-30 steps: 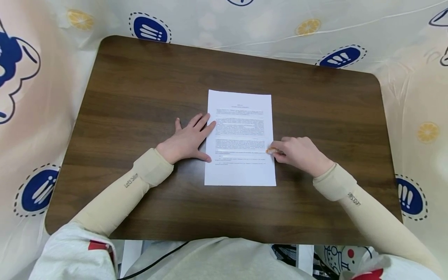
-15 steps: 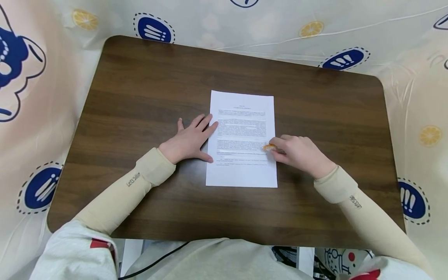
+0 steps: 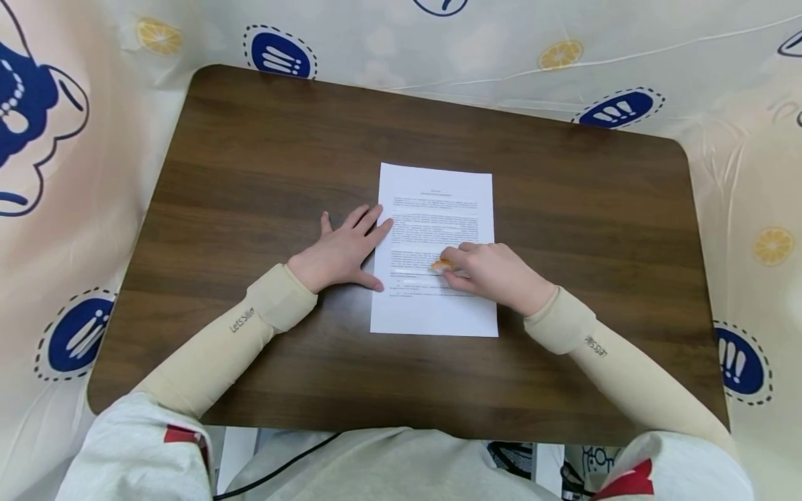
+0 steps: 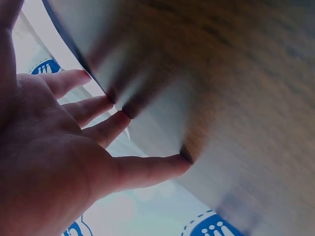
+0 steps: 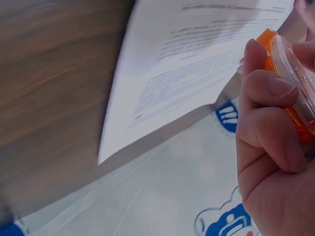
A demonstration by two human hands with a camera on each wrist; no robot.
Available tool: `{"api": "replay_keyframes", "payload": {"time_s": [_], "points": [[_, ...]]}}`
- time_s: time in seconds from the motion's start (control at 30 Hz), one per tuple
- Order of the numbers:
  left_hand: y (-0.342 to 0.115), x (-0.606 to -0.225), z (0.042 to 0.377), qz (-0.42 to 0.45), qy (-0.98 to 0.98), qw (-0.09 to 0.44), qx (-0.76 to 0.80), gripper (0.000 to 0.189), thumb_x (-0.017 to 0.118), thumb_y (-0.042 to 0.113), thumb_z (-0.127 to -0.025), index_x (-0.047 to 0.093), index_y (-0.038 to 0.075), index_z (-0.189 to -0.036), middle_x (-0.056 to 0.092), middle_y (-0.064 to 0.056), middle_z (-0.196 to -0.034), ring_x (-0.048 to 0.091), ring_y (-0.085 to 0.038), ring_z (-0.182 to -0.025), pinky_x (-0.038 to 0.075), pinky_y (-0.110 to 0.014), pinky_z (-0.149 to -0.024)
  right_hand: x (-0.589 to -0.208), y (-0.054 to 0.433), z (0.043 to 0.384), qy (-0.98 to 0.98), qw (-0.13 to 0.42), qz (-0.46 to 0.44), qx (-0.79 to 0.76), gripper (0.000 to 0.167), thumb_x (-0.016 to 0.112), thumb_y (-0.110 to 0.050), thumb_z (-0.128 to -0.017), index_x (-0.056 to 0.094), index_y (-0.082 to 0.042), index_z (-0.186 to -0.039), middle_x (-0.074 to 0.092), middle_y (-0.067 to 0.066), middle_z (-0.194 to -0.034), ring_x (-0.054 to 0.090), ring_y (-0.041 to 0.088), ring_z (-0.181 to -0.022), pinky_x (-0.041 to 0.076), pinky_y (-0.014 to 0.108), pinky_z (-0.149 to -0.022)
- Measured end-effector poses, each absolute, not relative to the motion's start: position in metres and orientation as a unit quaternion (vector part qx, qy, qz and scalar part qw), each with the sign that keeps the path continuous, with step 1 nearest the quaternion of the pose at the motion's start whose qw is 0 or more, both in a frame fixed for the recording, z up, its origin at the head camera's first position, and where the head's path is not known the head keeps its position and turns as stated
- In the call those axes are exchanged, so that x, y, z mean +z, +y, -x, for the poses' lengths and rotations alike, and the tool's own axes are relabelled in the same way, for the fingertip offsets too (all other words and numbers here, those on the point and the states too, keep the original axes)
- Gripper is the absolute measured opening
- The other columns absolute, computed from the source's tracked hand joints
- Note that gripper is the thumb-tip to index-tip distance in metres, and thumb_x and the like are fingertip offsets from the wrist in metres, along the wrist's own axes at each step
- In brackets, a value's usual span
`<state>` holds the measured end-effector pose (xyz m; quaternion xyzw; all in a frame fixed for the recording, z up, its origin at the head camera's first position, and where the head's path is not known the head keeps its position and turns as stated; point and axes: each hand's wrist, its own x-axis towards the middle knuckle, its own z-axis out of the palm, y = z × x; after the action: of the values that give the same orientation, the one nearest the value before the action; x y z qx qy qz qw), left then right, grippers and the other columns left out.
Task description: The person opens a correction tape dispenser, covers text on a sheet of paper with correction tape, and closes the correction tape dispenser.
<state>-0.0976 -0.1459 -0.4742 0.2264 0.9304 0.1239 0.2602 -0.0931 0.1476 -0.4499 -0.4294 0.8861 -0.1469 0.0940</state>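
A printed sheet of paper (image 3: pixel 432 316) lies flat on the brown table, its text also showing in the right wrist view. My left hand (image 3: pixel 341 252) is spread out at the sheet's left side, fingertips and thumb tip resting on that edge. Its straight fingers press down in the left wrist view. My right hand (image 3: pixel 495 271) is over the lower half of the sheet and grips a small orange and clear plastic correction tape (image 5: pixel 275 54) between thumb and curled fingers. The tip of the correction tape points left onto the lower text lines; the hand covers part of those lines.
The dark wooden table (image 3: pixel 282 153) has rounded corners and surrounds the sheet on all sides. A pale patterned curtain (image 3: pixel 476 42) hangs behind and beside it. A black cable (image 3: pixel 282 466) runs below the front edge, near the person's lap.
My right hand has moved left with the correction tape, from the sheet's right edge to over its middle. My left hand has stayed on the left edge. The whole view has shifted slightly.
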Motion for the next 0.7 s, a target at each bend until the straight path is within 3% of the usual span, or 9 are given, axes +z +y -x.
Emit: {"api": "replay_keyframes", "payload": {"time_s": [0.2, 0.43, 0.7], "points": [[-0.147, -0.473, 0.098, -0.224, 0.93, 0.263, 0.121, 0.121, 0.084, 0.062, -0.079, 0.017, 0.015, -0.168, 0.002, -0.013, -0.176, 0.002, -0.04, -0.16, 0.008, -0.086, -0.108, -0.457, 0.12, 0.094, 0.874, 0.108, 0.45, -0.149, 0.011, 0.07, -0.02, -0.099, 0.068, -0.009, -0.101, 0.057, -0.001, -0.07, 0.045, 0.011, -0.051, 0.036, 0.027, -0.047], [-0.146, -0.473, 0.097, -0.227, 0.93, 0.264, 0.119, 0.122, 0.084, 0.063, -0.079, 0.016, 0.016, -0.169, 0.001, -0.012, -0.176, 0.002, -0.039, -0.16, 0.009, -0.086, -0.108, -0.462, 0.1, 0.095, 0.866, 0.126, 0.46, -0.148, 0.016, 0.07, -0.02, -0.098, 0.07, -0.009, -0.11, 0.061, 0.0, -0.074, 0.048, 0.011, -0.051, 0.039, 0.027, -0.048], [-0.147, -0.471, 0.095, -0.23, 0.931, 0.26, 0.115, 0.122, 0.084, 0.063, -0.079, 0.016, 0.015, -0.169, 0.002, -0.013, -0.176, 0.003, -0.04, -0.16, 0.01, -0.087, -0.106, -0.464, 0.088, 0.096, 0.854, 0.12, 0.483, -0.151, 0.01, 0.07, -0.018, -0.098, 0.069, -0.011, -0.104, 0.061, 0.0, -0.074, 0.05, 0.012, -0.052, 0.041, 0.028, -0.049]]}}
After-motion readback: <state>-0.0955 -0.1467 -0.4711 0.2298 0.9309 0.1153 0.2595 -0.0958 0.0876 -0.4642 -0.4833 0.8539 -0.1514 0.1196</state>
